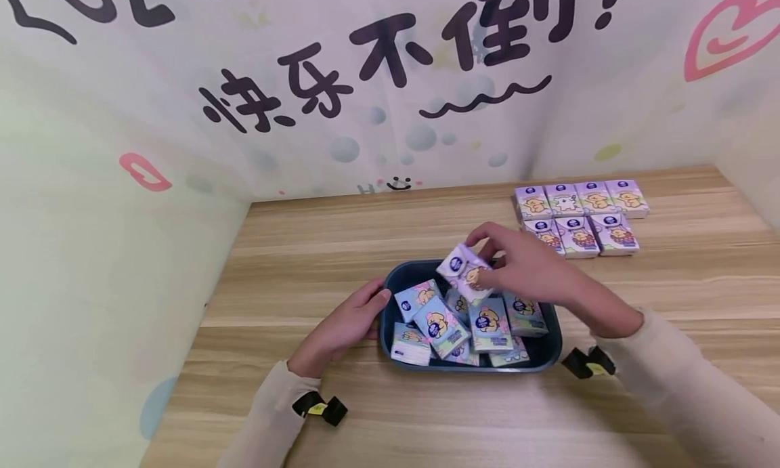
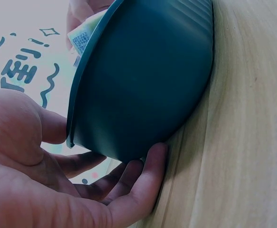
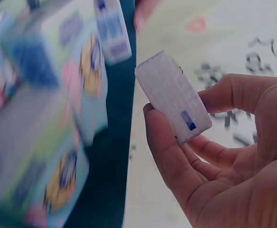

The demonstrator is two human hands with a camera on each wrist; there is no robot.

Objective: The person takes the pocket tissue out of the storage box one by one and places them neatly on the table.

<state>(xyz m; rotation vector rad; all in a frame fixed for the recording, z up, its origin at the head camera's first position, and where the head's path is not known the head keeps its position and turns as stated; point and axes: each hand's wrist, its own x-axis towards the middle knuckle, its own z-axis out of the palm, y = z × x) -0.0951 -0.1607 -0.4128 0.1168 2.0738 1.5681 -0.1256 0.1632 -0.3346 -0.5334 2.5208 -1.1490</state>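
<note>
A dark teal plastic tub sits on the wooden table, with light-blue tissue packs lying jumbled inside. At its left end my left hand grips the tub; the left wrist view shows the thumb at the rim and the fingers curled against the outer wall. My right hand pinches a purple tissue pack above the tub's back edge. In the right wrist view that pack is between thumb and fingers, its plain white side with a small blue mark facing the camera.
Behind and right of the tub, purple tissue packs stand in two neat rows: several in the back row, three in the front row. A printed white curtain hangs at the table's back edge. Bare wood shows left of the tub.
</note>
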